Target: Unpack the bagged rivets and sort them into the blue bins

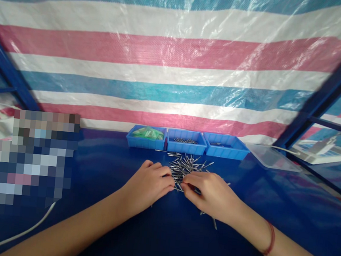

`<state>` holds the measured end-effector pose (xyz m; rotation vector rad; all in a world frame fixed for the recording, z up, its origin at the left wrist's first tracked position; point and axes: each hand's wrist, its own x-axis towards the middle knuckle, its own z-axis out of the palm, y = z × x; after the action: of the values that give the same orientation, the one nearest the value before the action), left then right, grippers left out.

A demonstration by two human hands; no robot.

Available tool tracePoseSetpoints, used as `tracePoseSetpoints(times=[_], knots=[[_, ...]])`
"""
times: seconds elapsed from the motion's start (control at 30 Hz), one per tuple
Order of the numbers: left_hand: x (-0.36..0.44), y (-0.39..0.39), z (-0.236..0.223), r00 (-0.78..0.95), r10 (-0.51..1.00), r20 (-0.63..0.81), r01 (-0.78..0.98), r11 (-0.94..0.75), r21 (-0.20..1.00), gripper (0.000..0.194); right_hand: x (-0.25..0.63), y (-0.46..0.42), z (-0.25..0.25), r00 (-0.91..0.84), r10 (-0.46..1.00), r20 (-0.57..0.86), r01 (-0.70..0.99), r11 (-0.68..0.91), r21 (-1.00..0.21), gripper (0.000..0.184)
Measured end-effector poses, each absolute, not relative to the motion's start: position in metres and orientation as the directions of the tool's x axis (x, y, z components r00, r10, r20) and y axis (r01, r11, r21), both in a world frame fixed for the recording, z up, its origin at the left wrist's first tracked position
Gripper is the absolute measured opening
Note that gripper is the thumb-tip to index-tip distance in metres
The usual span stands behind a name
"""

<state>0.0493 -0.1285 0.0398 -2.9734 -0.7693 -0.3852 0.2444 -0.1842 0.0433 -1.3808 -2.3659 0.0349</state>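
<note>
A loose pile of thin silvery blind rivets (185, 163) lies on the blue tabletop in front of me. My left hand (153, 182) is at the pile's near left side, thumb and fingers pinched on a rivet at the edge. From the right, my right hand (209, 191) reaches in, its thumb and forefinger closed on a rivet by the left fingertips. Part of the pile is hidden behind both hands. A few rivets stick out below my right palm.
Behind the pile stand three blue bins: the left bin (147, 143) with green packets, the middle bin (186, 148) with rivets, the right bin (226, 152) with a few. A clear plastic lid (275, 158) lies to the right. A white cable (30, 227) runs at left.
</note>
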Motion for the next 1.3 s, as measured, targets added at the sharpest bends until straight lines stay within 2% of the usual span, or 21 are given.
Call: tracePoseSetpoints(times=[0.1, 0.17, 0.23, 0.33, 0.4, 0.53, 0.97, 1.3], knots=[[0.051, -0.128, 0.040, 0.837, 0.487, 0.249, 0.512, -0.858, -0.039, 0.016, 0.245, -0.184, 0.043, -0.422, 0.846, 0.325, 0.826, 0.507, -0.247, 0.020], [0.051, -0.128, 0.040, 0.807, 0.520, 0.278, 0.546, -0.838, -0.017, 0.018, 0.245, -0.183, 0.043, -0.400, 0.845, 0.355, 0.810, 0.507, -0.295, 0.020], [0.051, -0.128, 0.040, 0.761, 0.564, 0.321, 0.564, -0.819, 0.103, 0.020, 0.245, -0.183, 0.042, -0.353, 0.841, 0.410, 0.782, 0.506, -0.364, 0.019], [0.052, -0.129, 0.040, 0.671, 0.644, 0.367, 0.509, -0.761, 0.402, 0.021, 0.242, -0.184, 0.041, -0.235, 0.848, 0.475, 0.706, 0.485, -0.516, 0.016], [0.054, -0.130, 0.040, 0.639, 0.681, 0.359, 0.452, -0.710, 0.540, 0.022, 0.239, -0.185, 0.041, -0.148, 0.870, 0.471, 0.628, 0.450, -0.634, 0.012], [0.056, -0.133, 0.039, 0.647, 0.685, 0.336, 0.403, -0.681, 0.611, 0.023, 0.234, -0.186, 0.040, -0.040, 0.896, 0.443, 0.493, 0.403, -0.771, 0.016], [0.057, -0.138, 0.042, 0.677, 0.662, 0.321, 0.355, -0.676, 0.646, 0.029, 0.233, -0.187, 0.040, -0.035, 0.886, 0.463, 0.427, 0.432, -0.794, 0.017], [0.058, -0.140, 0.040, 0.631, 0.686, 0.363, 0.321, -0.657, 0.682, 0.012, 0.235, -0.191, 0.042, -0.104, 0.848, 0.519, 0.479, 0.500, -0.722, 0.011]])
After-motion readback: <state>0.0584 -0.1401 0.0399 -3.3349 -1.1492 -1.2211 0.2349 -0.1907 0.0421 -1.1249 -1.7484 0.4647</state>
